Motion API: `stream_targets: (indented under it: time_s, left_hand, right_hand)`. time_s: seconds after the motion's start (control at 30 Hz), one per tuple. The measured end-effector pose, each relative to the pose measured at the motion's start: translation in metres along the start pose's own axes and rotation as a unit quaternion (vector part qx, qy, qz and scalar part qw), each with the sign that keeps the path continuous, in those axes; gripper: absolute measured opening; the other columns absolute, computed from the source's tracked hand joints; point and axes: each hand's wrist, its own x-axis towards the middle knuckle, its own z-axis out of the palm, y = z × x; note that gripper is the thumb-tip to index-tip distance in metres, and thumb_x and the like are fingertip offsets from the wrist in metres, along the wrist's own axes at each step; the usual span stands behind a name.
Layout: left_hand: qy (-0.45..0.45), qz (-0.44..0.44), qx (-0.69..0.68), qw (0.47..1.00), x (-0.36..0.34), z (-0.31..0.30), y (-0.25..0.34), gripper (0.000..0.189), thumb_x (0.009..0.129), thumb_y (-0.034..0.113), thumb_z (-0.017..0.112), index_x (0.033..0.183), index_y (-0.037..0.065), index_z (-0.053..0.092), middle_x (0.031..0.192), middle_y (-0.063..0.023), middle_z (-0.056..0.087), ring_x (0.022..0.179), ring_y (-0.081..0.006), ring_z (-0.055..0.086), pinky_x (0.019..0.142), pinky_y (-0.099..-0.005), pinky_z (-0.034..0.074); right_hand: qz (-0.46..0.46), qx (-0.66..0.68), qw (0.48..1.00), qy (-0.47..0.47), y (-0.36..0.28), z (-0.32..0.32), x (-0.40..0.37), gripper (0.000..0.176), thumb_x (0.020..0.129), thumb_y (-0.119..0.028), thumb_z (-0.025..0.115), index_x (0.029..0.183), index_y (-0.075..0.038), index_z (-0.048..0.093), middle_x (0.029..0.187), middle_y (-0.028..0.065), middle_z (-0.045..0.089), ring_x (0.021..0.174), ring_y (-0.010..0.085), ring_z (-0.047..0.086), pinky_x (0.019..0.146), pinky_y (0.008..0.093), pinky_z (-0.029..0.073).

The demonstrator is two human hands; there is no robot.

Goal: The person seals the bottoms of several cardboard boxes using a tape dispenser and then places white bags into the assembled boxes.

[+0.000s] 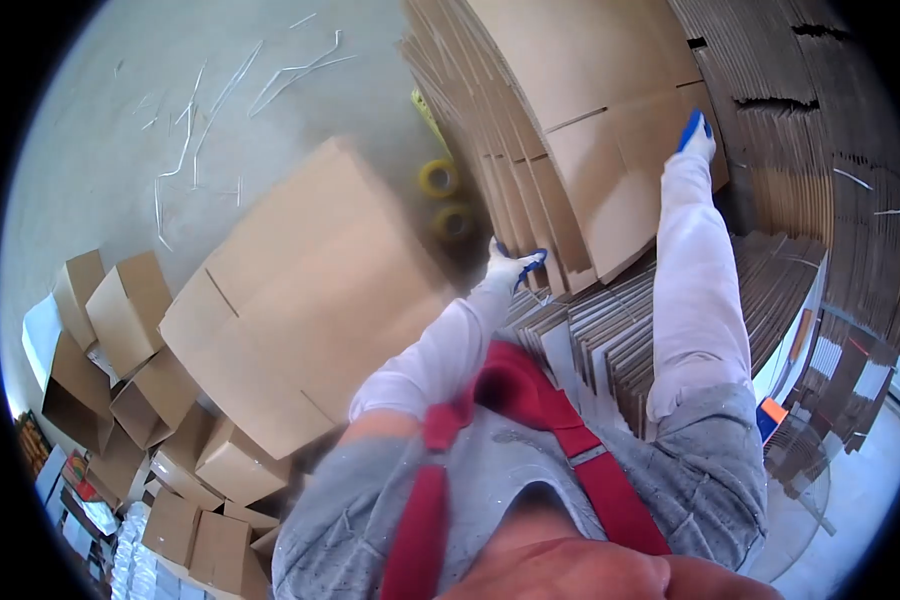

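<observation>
A large flattened cardboard sheet (610, 150) leans on a row of upright flat cardboard at the top centre. My right hand (698, 138), in a white and blue glove, pinches this sheet at its right edge. My left hand (517, 264), gloved the same way, has its thumb and fingers spread at the near lower edges of the upright cardboard row (515, 190); no object shows between them. Left of my left arm lies another big flat cardboard piece (300, 300), its right side blurred.
Opened boxes (135, 310) pile up at the left. Tape rolls (438, 178) and white straps (195, 130) lie on the floor. Stacked flat cardboard (770, 150) stands at the right, with more bundles (610, 340) close to my body. An orange and blue object (770, 418) is at lower right.
</observation>
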Motion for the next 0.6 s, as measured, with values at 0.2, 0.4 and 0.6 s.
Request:
stream_targets:
  time_s: [0.2,0.4,0.6]
  left_hand:
    - [0.012,0.014,0.072,0.997,0.005,-0.028,0.024,0.062,0.058,0.008,0.084,0.109,0.0,0.05,0.096,-0.01,0.064,0.084,-0.0186,0.063,0.074,-0.0309,0.053]
    - [-0.026,0.021,0.131,0.991,0.026,-0.188,0.164,0.048,0.069,-0.002,0.071,0.113,-0.003,0.052,0.101,-0.01,0.063,0.089,-0.0208,0.063,0.08,-0.0309,0.051]
    - [0.019,0.064,0.15,0.986,0.076,-0.332,0.186,0.064,0.088,0.026,0.057,0.137,-0.006,0.029,0.139,-0.0142,0.038,0.128,-0.0213,0.037,0.107,-0.0301,0.028]
  right_hand:
    - [-0.095,-0.378,0.92,0.046,0.034,-0.061,0.049,0.045,0.085,-0.042,0.055,0.107,-0.004,0.063,0.106,0.0158,0.064,0.097,0.0309,0.061,0.083,0.0382,0.047]
    - [-0.111,-0.436,0.892,0.037,0.026,-0.071,0.078,0.051,0.084,-0.053,0.049,0.115,-0.014,0.06,0.112,0.0138,0.062,0.104,0.0328,0.057,0.087,0.0408,0.045]
    - [-0.07,-0.506,0.86,0.007,0.074,-0.12,0.151,0.064,0.082,-0.063,0.043,0.126,-0.017,0.052,0.121,0.0168,0.056,0.111,0.035,0.053,0.093,0.0419,0.041]
